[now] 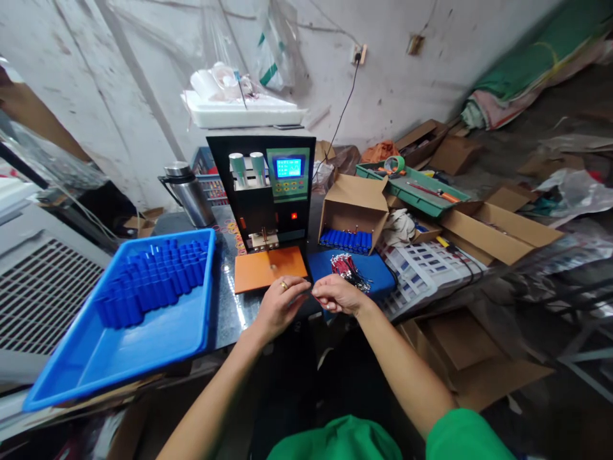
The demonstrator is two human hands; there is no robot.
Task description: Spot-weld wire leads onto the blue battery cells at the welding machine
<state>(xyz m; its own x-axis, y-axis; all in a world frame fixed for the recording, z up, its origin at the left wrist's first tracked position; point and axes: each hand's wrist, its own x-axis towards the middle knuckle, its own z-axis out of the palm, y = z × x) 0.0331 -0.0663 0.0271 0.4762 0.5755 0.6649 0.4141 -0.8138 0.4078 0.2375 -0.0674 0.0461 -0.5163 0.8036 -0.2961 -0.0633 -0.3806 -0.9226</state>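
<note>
My left hand (282, 305), with a ring on one finger, is closed, its fingers bent together just in front of the orange plate (271, 269). What it holds, if anything, is hidden. Nearly touching it, my right hand (339, 295) pinches a thin wire lead (313, 296), of which only a small dark and reddish bit shows. Beside the right hand, a bundle of red and black wire leads (352, 271) lies on a blue pad (378, 271). Behind the plate stands a black spot welder (261, 191) with a lit display (289, 168).
At left, a blue tray (143, 358) holds many upright blue cylindrical cells (153, 278). A steel flask (189, 191) stands behind it. Right of the welder, an open carton (357, 191) contains blue cells (345, 240). Further right are a green tray (426, 188) and a white plastic crate (416, 271).
</note>
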